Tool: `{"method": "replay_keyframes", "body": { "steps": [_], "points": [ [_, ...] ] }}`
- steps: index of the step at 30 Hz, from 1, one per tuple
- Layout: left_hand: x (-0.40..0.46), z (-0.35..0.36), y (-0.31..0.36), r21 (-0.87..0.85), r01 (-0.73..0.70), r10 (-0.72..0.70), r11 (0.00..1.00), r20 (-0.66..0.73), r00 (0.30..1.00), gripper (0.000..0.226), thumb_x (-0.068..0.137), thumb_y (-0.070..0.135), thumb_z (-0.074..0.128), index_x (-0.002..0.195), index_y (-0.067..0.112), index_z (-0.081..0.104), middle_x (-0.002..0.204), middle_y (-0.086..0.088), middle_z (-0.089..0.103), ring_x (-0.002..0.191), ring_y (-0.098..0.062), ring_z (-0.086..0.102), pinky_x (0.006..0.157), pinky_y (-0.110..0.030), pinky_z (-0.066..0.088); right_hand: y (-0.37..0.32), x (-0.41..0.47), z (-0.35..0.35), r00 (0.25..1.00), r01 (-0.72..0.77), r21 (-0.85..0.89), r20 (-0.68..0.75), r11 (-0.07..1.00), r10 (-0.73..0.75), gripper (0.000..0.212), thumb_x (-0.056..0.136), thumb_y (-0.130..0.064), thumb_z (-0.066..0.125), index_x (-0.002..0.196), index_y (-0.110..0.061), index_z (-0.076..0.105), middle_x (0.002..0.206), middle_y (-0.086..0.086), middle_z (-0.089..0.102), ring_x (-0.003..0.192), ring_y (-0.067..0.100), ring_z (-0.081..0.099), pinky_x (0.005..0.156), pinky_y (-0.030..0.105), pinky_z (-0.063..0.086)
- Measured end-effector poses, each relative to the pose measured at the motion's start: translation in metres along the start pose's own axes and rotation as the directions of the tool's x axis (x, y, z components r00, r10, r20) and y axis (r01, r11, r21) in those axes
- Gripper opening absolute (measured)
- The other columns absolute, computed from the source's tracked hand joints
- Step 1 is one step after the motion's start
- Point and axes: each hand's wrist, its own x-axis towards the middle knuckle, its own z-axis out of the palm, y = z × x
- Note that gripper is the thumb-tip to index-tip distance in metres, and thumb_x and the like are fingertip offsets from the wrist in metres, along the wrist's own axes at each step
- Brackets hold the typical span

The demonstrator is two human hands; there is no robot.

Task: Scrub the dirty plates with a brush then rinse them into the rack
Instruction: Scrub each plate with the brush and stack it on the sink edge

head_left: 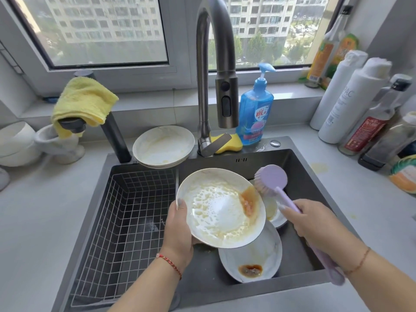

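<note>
My left hand (179, 230) grips the left rim of a white plate (219, 212), tilted over the sink and smeared with soapy yellow film and a brown sauce patch at its right. My right hand (315, 221) holds the handle of a lilac dish brush (271, 179), whose bristles touch the plate's upper right edge by the sauce. Below lies another dirty plate (254, 255) with a dark sauce blot, and a third plate (275, 212) shows partly behind. Two stacked dirty plates (163, 145) sit on the sink's back ledge. The wire rack (126, 217) fills the left basin.
A tall grey faucet (216, 75) arches over the sink (299, 167). A blue soap bottle (255, 109) and yellow sponge (227, 143) stand behind it. Bottles (351, 102) crowd the right counter. A yellow cloth (83, 102) hangs at the left, with white bowls (18, 143) beside it.
</note>
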Motion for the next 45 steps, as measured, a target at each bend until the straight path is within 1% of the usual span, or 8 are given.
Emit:
{"method": "replay_keyframes", "body": {
  "steps": [11,16,20,25,28,33,41,45],
  "points": [
    [-0.004,-0.007,0.008,-0.092,0.398,-0.362,0.913,0.272,0.892,0.07,0.1,0.062,0.018,0.127,0.016,0.062,0.119,-0.012,0.071,0.106,-0.031,0.07,0.084,-0.049,0.056,-0.011,-0.007,0.042,0.92,-0.391,0.779,0.341,0.49,0.191,0.022,0.089,-0.021,0.06,0.101,-0.002,0.061,0.062,0.007,0.049,0.044,0.012,0.039,0.04,0.022,0.033],
    [-0.005,-0.01,0.014,0.328,0.168,-0.212,0.93,0.102,0.972,0.051,0.104,0.054,0.026,0.115,0.02,0.063,0.111,-0.006,0.072,0.1,-0.024,0.07,0.079,-0.04,0.058,-0.013,-0.006,0.052,0.929,-0.366,0.806,0.284,0.465,0.239,0.022,0.086,-0.013,0.056,0.103,0.001,0.058,0.075,0.013,0.044,0.055,0.019,0.038,0.048,0.027,0.031],
    [-0.013,-0.025,0.007,0.746,-0.339,0.362,0.574,0.14,0.922,0.04,0.093,0.063,0.034,0.096,0.029,0.054,0.103,0.015,0.056,0.104,-0.009,0.053,0.085,-0.027,0.042,-0.018,-0.008,0.056,0.931,-0.346,0.797,0.224,0.495,0.29,0.008,0.088,-0.011,0.056,0.094,-0.005,0.055,0.078,0.015,0.047,0.06,0.025,0.042,0.054,0.031,0.036],
    [-0.024,-0.019,-0.016,0.712,-0.7,0.239,0.063,0.67,0.703,0.057,0.07,0.074,0.056,0.1,0.026,0.054,0.093,0.02,0.051,0.096,-0.002,0.047,0.118,-0.032,0.022,-0.024,-0.013,0.063,0.916,-0.366,0.768,0.199,0.525,0.348,0.015,0.088,-0.011,0.056,0.1,-0.002,0.052,0.079,0.015,0.047,0.06,0.028,0.045,0.051,0.032,0.038],
    [-0.02,-0.011,-0.03,0.54,-0.817,0.321,-0.2,0.824,0.466,0.056,0.05,0.037,0.091,0.082,0.022,0.048,0.066,0.01,0.054,0.059,-0.011,0.056,0.079,-0.032,0.059,-0.029,-0.02,0.071,0.91,-0.385,0.737,0.204,0.556,0.36,0.014,0.088,-0.011,0.056,0.098,-0.001,0.054,0.082,0.018,0.05,0.071,0.034,0.049,0.056,0.034,0.041],
    [-0.015,-0.013,-0.04,0.515,-0.785,0.456,-0.343,0.822,0.34,0.065,0.036,0.003,0.08,0.08,0.02,0.036,0.047,0.006,0.046,0.037,-0.014,0.045,0.034,-0.022,0.035,-0.039,-0.034,0.082,0.924,-0.347,0.75,0.172,0.563,0.341,0.024,0.086,-0.013,0.059,0.102,0.005,0.057,0.071,0.015,0.051,0.058,0.026,0.044,0.052,0.032,0.038],
    [-0.018,-0.011,0.006,0.797,-0.448,0.346,0.405,0.32,0.882,0.041,0.067,0.026,0.082,0.086,0.021,0.046,0.075,0.003,0.061,0.067,-0.02,0.061,0.056,-0.029,0.048,-0.045,-0.044,0.046,0.976,-0.211,0.723,0.113,0.658,0.189,0.029,0.098,-0.041,0.046,0.115,-0.024,0.062,0.072,0.013,0.072,0.038,0.018,0.034,0.042,0.025,0.034],
    [-0.013,-0.014,0.023,0.719,-0.445,0.313,0.533,0.321,0.894,0.038,0.067,0.024,0.084,0.087,0.014,0.054,0.08,0.004,0.062,0.071,-0.007,0.059,0.058,-0.027,0.051,-0.057,-0.058,0.038,0.998,-0.068,0.684,0.056,0.727,0.041,0.03,0.099,-0.031,0.044,0.118,-0.048,0.061,0.051,0.007,0.05,0.042,0.015,0.035,0.043,0.024,0.033]
  ]
}}
